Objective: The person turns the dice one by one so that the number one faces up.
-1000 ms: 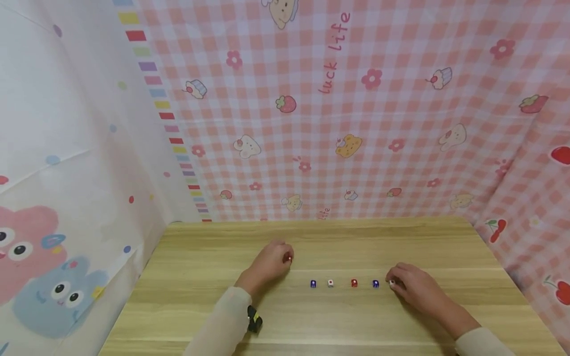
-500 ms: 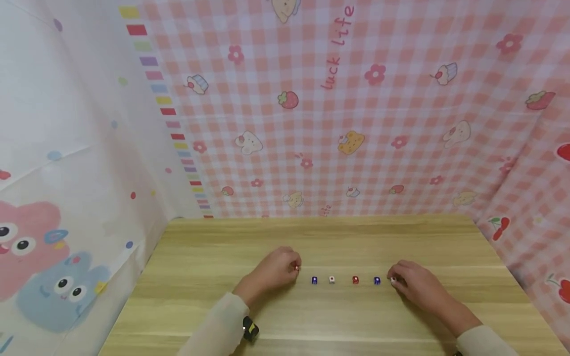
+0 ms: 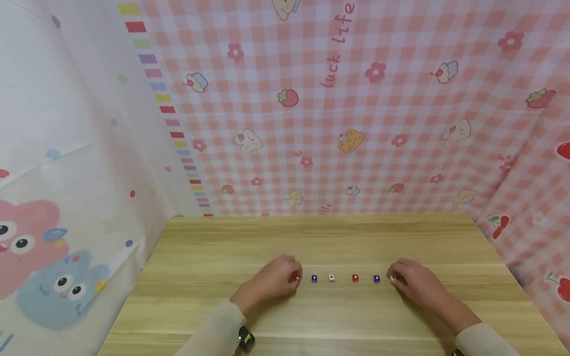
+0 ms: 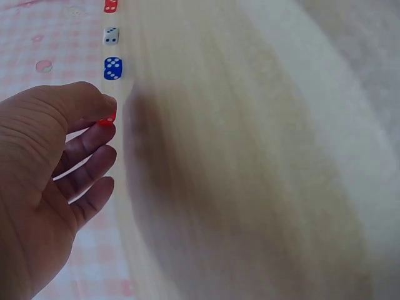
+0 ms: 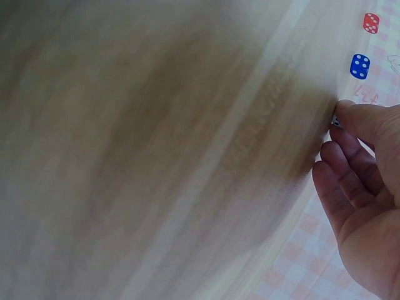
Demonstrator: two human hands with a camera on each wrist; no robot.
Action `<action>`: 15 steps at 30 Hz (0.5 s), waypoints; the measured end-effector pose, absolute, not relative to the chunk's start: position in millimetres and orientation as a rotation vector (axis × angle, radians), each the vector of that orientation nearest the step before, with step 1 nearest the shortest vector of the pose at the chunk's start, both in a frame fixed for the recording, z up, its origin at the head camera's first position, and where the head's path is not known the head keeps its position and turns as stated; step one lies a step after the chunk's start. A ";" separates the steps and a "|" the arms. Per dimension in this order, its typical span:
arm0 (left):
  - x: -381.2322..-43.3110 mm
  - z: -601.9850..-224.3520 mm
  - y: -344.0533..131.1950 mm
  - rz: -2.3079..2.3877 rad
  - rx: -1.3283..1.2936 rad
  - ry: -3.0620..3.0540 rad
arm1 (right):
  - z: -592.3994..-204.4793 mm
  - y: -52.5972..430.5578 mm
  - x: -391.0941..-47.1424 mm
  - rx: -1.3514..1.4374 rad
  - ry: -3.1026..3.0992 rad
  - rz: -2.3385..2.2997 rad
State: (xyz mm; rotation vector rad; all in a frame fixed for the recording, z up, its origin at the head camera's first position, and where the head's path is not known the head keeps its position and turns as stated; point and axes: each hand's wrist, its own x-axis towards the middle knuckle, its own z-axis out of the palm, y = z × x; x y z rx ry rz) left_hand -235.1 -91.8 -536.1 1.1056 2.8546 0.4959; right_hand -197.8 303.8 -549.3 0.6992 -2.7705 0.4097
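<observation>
Several small dice form a row on the wooden table. My left hand point(image 3: 278, 278) pinches a red die point(image 4: 109, 119) between thumb and index finger at the row's left end. To its right lie a blue die point(image 3: 314, 279), a white die point(image 3: 331, 278), a red die point(image 3: 355, 278) and another blue die point(image 3: 376, 279), spaced apart. At the right end, my right hand point(image 3: 416, 284) pinches a white die point(image 5: 336, 119) between thumb and forefinger, most of it hidden by the fingertips. The other fingers of both hands are loosely bent.
The wooden table point(image 3: 338, 321) meets a pink checked cloth point(image 3: 311, 118) at its back edge. A white printed cloth point(image 3: 89, 148) hangs along the left side. Strapped near my left sleeve is a black wrist device point(image 3: 246, 339).
My left hand has come toward the row's left end and nearer to me, carrying the red die into line with the others. The right hand has stayed at the white die.
</observation>
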 end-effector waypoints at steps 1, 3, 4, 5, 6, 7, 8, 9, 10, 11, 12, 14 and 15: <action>-234.5 -537.0 -91.8 0.497 1.109 2.850 | -549.1 303.9 -197.6 0.699 -2.768 0.407; -233.8 -539.5 -91.9 0.486 1.116 2.845 | -549.1 304.1 -197.3 0.702 -2.768 0.406; -233.3 -540.4 -92.0 0.487 1.114 2.840 | -549.3 304.1 -197.2 0.705 -2.768 0.405; -233.0 -541.4 -92.2 0.482 1.111 2.838 | -549.5 304.2 -197.1 0.708 -2.769 0.404; -232.9 -542.5 -92.4 0.476 1.108 2.839 | -549.7 304.2 -196.9 0.711 -2.769 0.404; -232.8 -543.0 -92.5 0.479 1.098 2.837 | -549.7 304.2 -196.8 0.714 -2.771 0.404; -233.0 -543.7 -92.6 0.480 1.091 2.837 | -549.8 304.1 -196.7 0.716 -2.771 0.404; -233.2 -543.9 -92.7 0.486 1.082 2.836 | -550.0 303.9 -196.7 0.717 -2.769 0.403; -233.6 -543.9 -92.7 0.492 1.074 2.833 | -550.2 303.9 -196.9 0.715 -2.767 0.401; -234.0 -543.9 -92.7 0.495 1.067 2.831 | -550.1 303.7 -196.9 0.712 -2.765 0.398; -234.4 -543.7 -92.6 0.499 1.061 2.827 | -550.0 303.6 -197.0 0.709 -2.764 0.396; -235.1 -543.7 -92.6 0.506 1.053 2.820 | -549.5 303.3 -197.1 0.701 -2.765 0.391; -235.3 -543.3 -92.4 0.509 1.050 2.817 | -549.3 303.3 -197.0 0.697 -2.767 0.388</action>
